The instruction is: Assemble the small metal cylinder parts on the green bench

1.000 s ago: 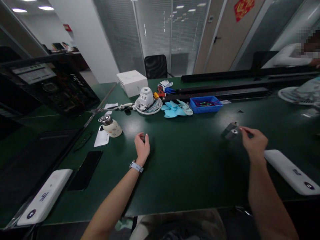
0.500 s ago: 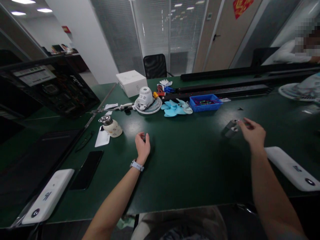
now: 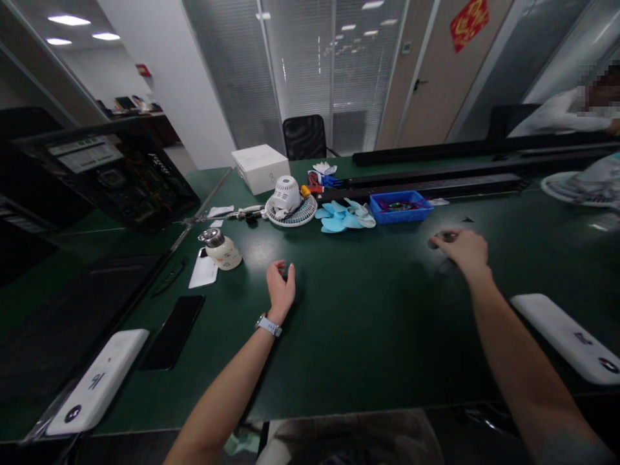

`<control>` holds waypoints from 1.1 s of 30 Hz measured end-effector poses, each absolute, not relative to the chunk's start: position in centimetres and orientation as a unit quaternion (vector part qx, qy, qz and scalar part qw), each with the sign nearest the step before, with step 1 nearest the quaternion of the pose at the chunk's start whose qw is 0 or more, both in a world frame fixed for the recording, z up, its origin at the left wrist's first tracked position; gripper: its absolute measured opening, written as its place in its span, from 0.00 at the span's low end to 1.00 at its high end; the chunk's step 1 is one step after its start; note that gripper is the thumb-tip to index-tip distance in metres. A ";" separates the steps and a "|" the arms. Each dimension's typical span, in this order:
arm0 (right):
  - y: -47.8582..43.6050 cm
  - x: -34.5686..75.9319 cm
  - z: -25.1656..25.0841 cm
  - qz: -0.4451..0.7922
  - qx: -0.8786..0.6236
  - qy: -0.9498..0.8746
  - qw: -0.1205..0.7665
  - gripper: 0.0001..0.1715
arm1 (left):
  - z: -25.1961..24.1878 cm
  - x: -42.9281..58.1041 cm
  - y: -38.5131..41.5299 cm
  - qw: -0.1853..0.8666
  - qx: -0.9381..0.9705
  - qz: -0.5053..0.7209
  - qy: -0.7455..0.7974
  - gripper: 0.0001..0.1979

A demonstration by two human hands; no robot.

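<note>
My right hand (image 3: 467, 250) reaches over the right middle of the green table. Its thumb and fingers close round a small grey metal cylinder (image 3: 442, 237), mostly covered by the fingers. Just below lies a second cylinder (image 3: 445, 265), dim and blurred. My left hand (image 3: 281, 289), with a grey-strapped watch on the wrist, rests near the table's middle. Its fingers are loosely curled with the thumb apart, and I see nothing held. Nearest to it is a cream bottle with a steel lid (image 3: 225, 250), standing to the left.
Light blue fan blades (image 3: 343, 216), a white fan housing (image 3: 285, 200) and a blue tray of wires (image 3: 401, 210) lie farther back. A black phone (image 3: 173, 332) and white device (image 3: 99, 381) are left; another white device (image 3: 564, 336) is right. A person sits far right.
My right hand has moved left onto the cylinders and its fingers have closed round one. My left hand stays nearly in place; the whole view has shifted slightly.
</note>
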State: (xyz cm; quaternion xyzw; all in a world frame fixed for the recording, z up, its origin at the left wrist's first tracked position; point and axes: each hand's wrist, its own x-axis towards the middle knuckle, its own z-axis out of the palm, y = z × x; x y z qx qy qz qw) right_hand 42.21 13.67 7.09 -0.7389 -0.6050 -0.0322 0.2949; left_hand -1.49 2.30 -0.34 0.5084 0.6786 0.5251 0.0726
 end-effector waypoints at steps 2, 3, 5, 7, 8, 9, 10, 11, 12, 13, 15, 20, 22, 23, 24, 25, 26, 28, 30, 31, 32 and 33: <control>12.3 38.0 7.9 0.001 -0.707 -0.650 0.280 0.25 | 0.2 -1.1 2.0 0.066 0.550 0.517 0.652 0.15; 11.4 35.5 8.1 0.028 -0.663 -0.691 0.285 0.26 | 0.6 -0.9 1.8 0.066 0.575 0.510 0.636 0.15; 9.5 30.3 7.9 0.122 -0.558 -0.768 0.292 0.25 | 1.2 -0.2 1.3 0.069 0.621 0.491 0.607 0.15; 7.8 25.7 7.3 0.182 -0.471 -0.817 0.279 0.23 | 1.5 0.5 0.8 0.073 0.651 0.477 0.586 0.15; 7.2 23.8 6.8 0.199 -0.444 -0.830 0.273 0.22 | 1.6 0.9 0.6 0.073 0.660 0.472 0.579 0.15; 6.7 22.4 6.4 0.208 -0.425 -0.839 0.268 0.21 | 1.6 1.2 0.4 0.074 0.667 0.470 0.573 0.15; 6.3 21.2 5.9 0.212 -0.412 -0.845 0.265 0.19 | 1.6 1.5 0.2 0.073 0.672 0.469 0.569 0.16; 6.1 20.5 5.5 0.214 -0.403 -0.850 0.264 0.18 | 1.6 1.8 0.1 0.073 0.675 0.468 0.565 0.16; 6.0 19.9 5.1 0.215 -0.395 -0.854 0.262 0.17 | 1.5 2.0 0.1 0.072 0.677 0.467 0.564 0.16; 5.9 19.7 4.8 0.213 -0.389 -0.857 0.261 0.17 | 1.4 2.2 0.1 0.071 0.678 0.466 0.564 0.16; 5.9 19.5 4.2 0.208 -0.385 -0.861 0.260 0.19 | 1.3 2.4 0.1 0.069 0.680 0.461 0.567 0.15; 5.8 19.8 2.2 0.223 -0.392 -0.839 0.304 0.36 | 1.1 2.7 0.4 0.057 0.674 0.462 0.574 0.10; 5.8 19.8 1.4 0.241 -0.389 -0.824 0.335 0.36 | 1.1 3.0 0.6 0.058 0.665 0.467 0.580 0.09; 5.8 19.8 1.0 0.250 -0.385 -0.818 0.347 0.34 | 1.1 3.1 0.7 0.059 0.659 0.471 0.584 0.08; 5.8 19.8 0.7 0.258 -0.381 -0.813 0.356 0.31 | 1.2 3.1 0.8 0.060 0.653 0.475 0.586 0.08; 5.9 19.7 0.5 0.264 -0.378 -0.811 0.361 0.28 | 1.3 3.1 1.0 0.059 0.649 0.479 0.588 0.08; 5.9 19.6 0.4 0.268 -0.374 -0.811 0.362 0.25 | 1.4 2.9 1.1 0.057 0.645 0.483 0.589 0.08; 6.0 19.5 0.2 0.270 -0.369 -0.813 0.360 0.21 | 1.6 2.2 1.4 0.050 0.641 0.486 0.592 0.08; 6.0 19.5 0.2 0.263 -0.371 -0.815 0.359 0.22 | 1.6 0.9 1.5 0.046 0.640 0.473 0.604 0.09; 6.0 19.5 0.2 0.261 -0.372 -0.816 0.358 0.23 | 1.5 0.1 1.5 0.048 0.643 0.456 0.613 0.08; 6.0 19.5 0.2 0.258 -0.375 -0.816 0.357 0.24 | 1.4 -0.7 1.4 0.052 0.649 0.434 0.622 0.08; 6.0 19.6 0.2 0.256 -0.379 -0.815 0.355 0.24 | 1.2 -1.4 1.4 0.058 0.652 0.412 0.634 0.07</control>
